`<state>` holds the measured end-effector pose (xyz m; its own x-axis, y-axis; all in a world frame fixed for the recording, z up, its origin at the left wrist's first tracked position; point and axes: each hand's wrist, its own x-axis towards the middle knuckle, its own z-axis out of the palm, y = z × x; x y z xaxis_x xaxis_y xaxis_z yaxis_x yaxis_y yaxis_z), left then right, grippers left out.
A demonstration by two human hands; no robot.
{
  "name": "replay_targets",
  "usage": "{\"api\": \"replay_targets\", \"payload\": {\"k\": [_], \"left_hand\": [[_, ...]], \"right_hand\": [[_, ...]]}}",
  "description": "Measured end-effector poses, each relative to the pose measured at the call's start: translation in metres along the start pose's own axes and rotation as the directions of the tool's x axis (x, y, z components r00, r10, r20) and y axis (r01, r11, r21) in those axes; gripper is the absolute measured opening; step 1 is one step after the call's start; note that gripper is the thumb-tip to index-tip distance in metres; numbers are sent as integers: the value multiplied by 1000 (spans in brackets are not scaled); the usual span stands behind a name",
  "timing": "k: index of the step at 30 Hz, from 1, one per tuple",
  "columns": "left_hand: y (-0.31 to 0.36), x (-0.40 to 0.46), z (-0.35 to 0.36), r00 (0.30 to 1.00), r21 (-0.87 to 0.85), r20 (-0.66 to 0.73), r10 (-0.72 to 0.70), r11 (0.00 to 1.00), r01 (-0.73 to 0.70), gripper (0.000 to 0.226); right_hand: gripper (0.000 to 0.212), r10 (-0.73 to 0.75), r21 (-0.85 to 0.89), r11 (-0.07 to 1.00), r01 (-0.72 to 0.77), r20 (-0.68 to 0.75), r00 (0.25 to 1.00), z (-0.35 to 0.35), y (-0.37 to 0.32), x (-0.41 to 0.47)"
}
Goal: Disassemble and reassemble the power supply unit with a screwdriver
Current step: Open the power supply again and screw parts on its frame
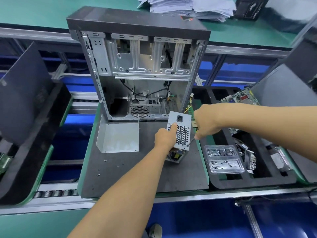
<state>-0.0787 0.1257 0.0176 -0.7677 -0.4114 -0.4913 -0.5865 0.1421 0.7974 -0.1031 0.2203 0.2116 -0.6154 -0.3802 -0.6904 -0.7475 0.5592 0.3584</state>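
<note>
The grey power supply unit (182, 130) stands tilted on the black mat (137, 172), its perforated face with the black socket turned toward me. My left hand (165, 135) grips its left side, thumb on the grille. My right hand (206, 122) grips a screwdriver (191, 141) whose thin shaft slants down to the unit's lower right corner. The unit's open underside shows circuit parts. Its bent metal cover (118, 137) lies on the mat to the left. A few loose screws (105, 160) lie on the mat near the front.
An open computer case (142, 66) stands upright behind the mat. A clear plastic tray of screws (223, 159) sits on the black foam tray (257, 179) at the right, with a circuit board (240, 97) and cables. Dark panels stand at both sides. Paper stacks (187, 6) lie far back.
</note>
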Motion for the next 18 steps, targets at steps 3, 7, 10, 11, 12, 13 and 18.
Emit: {"api": "replay_targets", "payload": {"k": [3, 7, 10, 11, 12, 13, 18], "left_hand": [[1, -6, -7, 998, 34, -21, 58, 998, -57, 63], [-37, -31, -33, 941, 78, -230, 250, 968, -238, 57], [-94, -42, -56, 889, 148, -333, 314, 949, -280, 44], [-113, -43, -65, 880, 176, -366, 303, 951, -254, 39], [-132, -44, -76, 870, 184, -409, 276, 958, -218, 34], [-148, -44, -88, 855, 183, -456, 246, 967, -180, 29], [-203, -33, -155, 789, 260, -597, 147, 966, 17, 17]], "right_hand": [[38, -2, -21, 1000, 0, -97, 995, 13, 10, -7], [39, 36, 152, 988, 12, -309, 950, 21, 44, -11], [39, 173, 518, 844, 141, -511, 842, 33, 57, 5], [37, 223, 589, 787, 184, -550, 805, 40, 54, 14], [34, 264, 639, 736, 223, -574, 775, 47, 49, 24], [31, 292, 677, 690, 254, -582, 759, 53, 42, 34], [29, 326, 773, 534, 341, -561, 761, 85, 11, 71]]}}
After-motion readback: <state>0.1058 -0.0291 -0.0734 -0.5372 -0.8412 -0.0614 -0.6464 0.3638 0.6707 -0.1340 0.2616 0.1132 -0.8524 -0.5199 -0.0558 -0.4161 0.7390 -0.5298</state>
